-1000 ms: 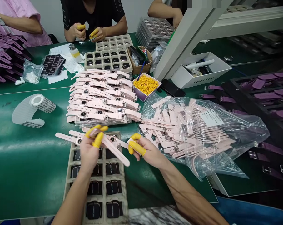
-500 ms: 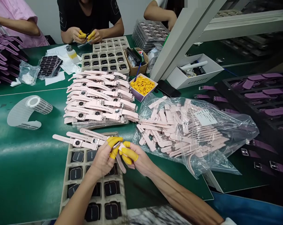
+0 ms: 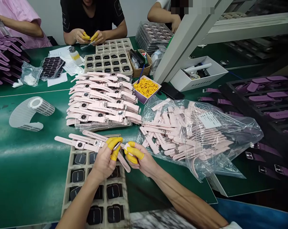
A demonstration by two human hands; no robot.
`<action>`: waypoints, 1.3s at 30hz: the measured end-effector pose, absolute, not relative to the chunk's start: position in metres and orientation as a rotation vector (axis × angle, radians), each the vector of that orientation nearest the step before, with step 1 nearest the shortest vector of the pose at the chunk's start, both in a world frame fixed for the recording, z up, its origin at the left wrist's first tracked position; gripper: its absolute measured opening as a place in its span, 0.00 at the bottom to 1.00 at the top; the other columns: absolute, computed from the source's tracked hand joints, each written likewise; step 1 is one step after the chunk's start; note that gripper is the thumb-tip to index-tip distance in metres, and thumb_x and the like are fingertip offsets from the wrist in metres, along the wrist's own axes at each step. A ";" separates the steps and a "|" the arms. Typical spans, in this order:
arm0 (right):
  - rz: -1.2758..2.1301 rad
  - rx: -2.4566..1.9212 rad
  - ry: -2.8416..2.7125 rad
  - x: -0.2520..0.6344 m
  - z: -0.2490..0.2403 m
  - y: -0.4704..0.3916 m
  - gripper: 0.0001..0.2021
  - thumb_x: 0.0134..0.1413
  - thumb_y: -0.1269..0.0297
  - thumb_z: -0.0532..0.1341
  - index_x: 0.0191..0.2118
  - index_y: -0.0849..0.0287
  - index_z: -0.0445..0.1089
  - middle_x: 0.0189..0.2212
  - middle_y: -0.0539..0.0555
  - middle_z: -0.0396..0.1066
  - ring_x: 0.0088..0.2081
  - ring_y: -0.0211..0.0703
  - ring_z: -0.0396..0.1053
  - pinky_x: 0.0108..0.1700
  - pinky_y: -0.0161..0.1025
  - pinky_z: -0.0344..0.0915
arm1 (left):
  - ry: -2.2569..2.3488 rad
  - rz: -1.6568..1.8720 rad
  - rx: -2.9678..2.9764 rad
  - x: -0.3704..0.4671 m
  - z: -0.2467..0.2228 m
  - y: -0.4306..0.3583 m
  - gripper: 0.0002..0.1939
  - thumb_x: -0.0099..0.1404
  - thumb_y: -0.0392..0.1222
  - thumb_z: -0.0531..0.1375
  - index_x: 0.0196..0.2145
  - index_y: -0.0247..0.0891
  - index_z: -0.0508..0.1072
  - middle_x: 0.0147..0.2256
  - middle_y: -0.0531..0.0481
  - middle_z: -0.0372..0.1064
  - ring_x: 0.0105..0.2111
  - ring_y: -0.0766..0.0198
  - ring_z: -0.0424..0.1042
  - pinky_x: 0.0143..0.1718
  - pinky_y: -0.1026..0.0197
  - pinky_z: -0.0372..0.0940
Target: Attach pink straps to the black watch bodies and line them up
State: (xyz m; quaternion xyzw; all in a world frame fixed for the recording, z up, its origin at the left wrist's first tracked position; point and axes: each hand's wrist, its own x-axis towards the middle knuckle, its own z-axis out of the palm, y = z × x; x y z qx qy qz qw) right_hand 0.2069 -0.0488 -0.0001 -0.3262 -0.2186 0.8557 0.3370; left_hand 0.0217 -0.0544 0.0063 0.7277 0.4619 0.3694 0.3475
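My left hand point(image 3: 105, 160), in yellow finger cots, pinches a smartwatch point(image 3: 116, 146); only its shiny edge shows between the fingers. A pink strap with holes point(image 3: 124, 162) slants down to the right beside those fingertips. To the right, my right hand point(image 3: 140, 156), also in yellow cots, is closed on a pink watch strap point(image 3: 126, 146), whose pale end pokes out on the left. Under my left hand and forearm lies a moulded tray point(image 3: 65, 194) of dark square watches point(image 3: 113, 191). Across its far edge rest several watches with pink straps point(image 3: 80, 145).
Beyond the tray rises a stack of pink-strapped watches point(image 3: 101, 98). A clear bag of pink straps point(image 3: 201, 140) lies at right, near a box of yellow finger cots point(image 3: 146, 87) and a phone point(image 3: 171, 91). A grey post point(image 3: 182, 41) slants upward. Co-workers sit opposite.
My right hand has moved slightly right, widening the gap between my hands. The hanging pink strap has swung a little. The whole view has shifted slightly.
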 end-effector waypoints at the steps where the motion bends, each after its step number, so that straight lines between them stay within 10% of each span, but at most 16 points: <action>1: 2.235 -0.840 -0.593 0.207 0.000 -0.049 0.15 0.60 0.52 0.66 0.32 0.57 0.65 0.13 0.39 0.55 0.14 0.29 0.44 0.17 0.29 0.45 | 1.205 0.941 1.903 0.022 0.006 -0.054 0.24 0.73 0.31 0.52 0.64 0.43 0.65 0.55 0.41 0.70 0.56 0.57 0.72 0.57 0.54 0.69; 39: 2.272 -0.899 -0.477 0.207 0.015 -0.050 0.17 0.54 0.51 0.69 0.30 0.56 0.63 0.14 0.39 0.50 0.16 0.28 0.40 0.18 0.30 0.38 | 1.087 0.612 1.979 0.017 0.022 -0.054 0.26 0.77 0.37 0.48 0.70 0.47 0.56 0.61 0.40 0.62 0.62 0.54 0.65 0.65 0.47 0.63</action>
